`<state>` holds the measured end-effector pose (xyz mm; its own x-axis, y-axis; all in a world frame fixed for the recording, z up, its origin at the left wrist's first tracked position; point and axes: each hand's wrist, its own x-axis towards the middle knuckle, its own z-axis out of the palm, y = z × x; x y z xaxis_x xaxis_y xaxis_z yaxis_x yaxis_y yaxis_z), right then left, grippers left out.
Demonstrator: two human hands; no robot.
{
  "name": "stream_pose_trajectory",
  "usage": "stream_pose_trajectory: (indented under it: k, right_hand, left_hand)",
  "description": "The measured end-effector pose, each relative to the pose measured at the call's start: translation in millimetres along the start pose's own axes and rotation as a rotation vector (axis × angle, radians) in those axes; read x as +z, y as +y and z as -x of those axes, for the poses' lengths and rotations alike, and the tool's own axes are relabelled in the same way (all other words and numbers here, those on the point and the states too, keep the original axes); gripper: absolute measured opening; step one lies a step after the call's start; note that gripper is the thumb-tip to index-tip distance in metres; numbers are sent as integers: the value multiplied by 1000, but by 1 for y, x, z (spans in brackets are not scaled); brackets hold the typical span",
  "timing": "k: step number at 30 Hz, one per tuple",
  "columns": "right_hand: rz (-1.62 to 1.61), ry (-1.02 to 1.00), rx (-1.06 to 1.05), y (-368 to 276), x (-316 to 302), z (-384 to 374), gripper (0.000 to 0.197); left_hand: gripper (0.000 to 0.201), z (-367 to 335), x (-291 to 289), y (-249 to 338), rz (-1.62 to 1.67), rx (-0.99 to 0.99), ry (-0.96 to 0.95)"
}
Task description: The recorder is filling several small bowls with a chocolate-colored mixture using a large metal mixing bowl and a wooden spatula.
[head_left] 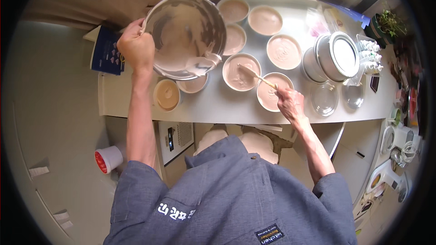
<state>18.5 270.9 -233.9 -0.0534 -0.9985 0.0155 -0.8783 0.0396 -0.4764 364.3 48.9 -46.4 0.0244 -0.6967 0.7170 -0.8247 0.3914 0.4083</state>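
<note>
My left hand (pixel 137 47) is closed around the left rim of a large metal mixing bowl (pixel 184 25). The bowl is tilted over the table, with a film of pale pinkish-brown batter inside and a thick smear along its near lip. In my right hand (pixel 291 104) is the handle of a spatula (pixel 258 76). Its blade reaches over a round tub of batter (pixel 234 78), and whether it touches the surface I cannot tell. Beneath the handle stands another filled tub (pixel 268 96). Several more, including one tub (pixel 284 51), are grouped behind; the bowl partly hides some.
Stacked round metal tins (pixel 344 56) stand at the right, near clear plastic lids (pixel 324 100) and white piping-tipped pieces in a clear tray (pixel 371 56). A smaller tub (pixel 167 95) sits at the near left. A blue box (pixel 105 51) is at the table's left end.
</note>
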Motion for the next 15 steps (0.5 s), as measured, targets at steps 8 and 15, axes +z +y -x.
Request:
stream_pose_trajectory:
  k: [8,15]
  right_hand:
    - [22,29,-26,7,14,7,21]
    - [15,-47,-83,0,22,-2,20]
  left_hand:
    - [31,16,-57,-27,-72,-186,37]
    - [32,33,-103,-43,-92,-263,90]
